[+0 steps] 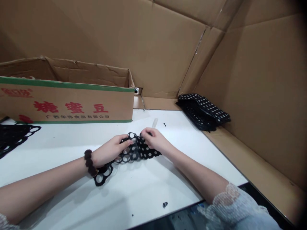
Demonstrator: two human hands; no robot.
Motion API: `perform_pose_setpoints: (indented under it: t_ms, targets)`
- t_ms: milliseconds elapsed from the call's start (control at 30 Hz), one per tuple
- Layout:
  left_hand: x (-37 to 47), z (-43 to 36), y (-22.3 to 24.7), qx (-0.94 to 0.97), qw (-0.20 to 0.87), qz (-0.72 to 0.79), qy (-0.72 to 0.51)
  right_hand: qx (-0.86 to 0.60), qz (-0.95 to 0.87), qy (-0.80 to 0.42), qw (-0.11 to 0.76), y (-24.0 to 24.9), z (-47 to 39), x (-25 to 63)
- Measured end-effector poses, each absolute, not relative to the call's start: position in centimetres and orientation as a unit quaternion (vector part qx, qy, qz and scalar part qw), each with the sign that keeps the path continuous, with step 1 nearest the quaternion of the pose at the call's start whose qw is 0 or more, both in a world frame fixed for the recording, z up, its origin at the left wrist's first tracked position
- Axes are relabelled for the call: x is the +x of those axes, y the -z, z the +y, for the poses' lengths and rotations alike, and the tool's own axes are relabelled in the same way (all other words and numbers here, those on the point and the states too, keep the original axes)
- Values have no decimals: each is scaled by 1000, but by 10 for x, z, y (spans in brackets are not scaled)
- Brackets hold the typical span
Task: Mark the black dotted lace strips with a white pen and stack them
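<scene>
A black sheet with rows of round holes [147,151] lies across the white table in front of me, its larger-holed part towards the left. My left hand [115,147] is closed on its left part, thumb on top. The fingers of my right hand [153,137] pinch its upper edge a short way to the right; their tips are partly hidden. One end of the sheet shows below my left wrist. Just beyond my right hand is a pale translucent strip [155,122].
An open cardboard box [115,105] stands at the back left. Black holed sheets [14,135] lie at the left edge, and a folded stack of dotted black pieces [203,110] at the back right. Small black scraps [165,204] dot the table [187,179]. Cardboard walls [168,48] enclose it.
</scene>
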State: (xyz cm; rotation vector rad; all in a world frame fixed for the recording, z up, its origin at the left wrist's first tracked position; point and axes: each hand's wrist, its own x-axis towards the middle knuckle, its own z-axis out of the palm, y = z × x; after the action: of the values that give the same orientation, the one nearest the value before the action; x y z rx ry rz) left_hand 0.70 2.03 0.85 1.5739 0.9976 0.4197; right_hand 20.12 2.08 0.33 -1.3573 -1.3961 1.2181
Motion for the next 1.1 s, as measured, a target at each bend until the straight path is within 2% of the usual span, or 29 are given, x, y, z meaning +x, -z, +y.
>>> perform_pose_setpoints:
  t_ms: [100, 167, 300, 433, 567, 767, 900, 1100]
  targets:
    - [7, 19, -11, 681, 557, 441, -174, -566, -475, -439, 511, -11, 33, 221]
    - [7, 20, -14, 693, 554, 434, -157, -563, -457, -447, 524, -16, 36, 226]
    - [2, 28, -23, 767, 524, 367, -47, -542, -517, -500, 434, -18, 28, 213]
    - [-5, 35, -28, 801, 484, 351, 20, -517, -599, -482, 377, -15, 14, 196]
    - [-7, 37, -27, 823, 462, 330, 5, -522, -652, -447, 321, -15, 4, 193]
    - [-7, 36, -24, 755, 554, 350, 14, -506, -727, -413, 211, -19, -4, 191]
    - [-6, 34, -21, 741, 566, 360, -23, -480, -776, -356, 199, -20, -8, 185]
    - [-3, 28, -21, 729, 602, 326, -23, -459, -791, -365, 176, -16, -11, 182]
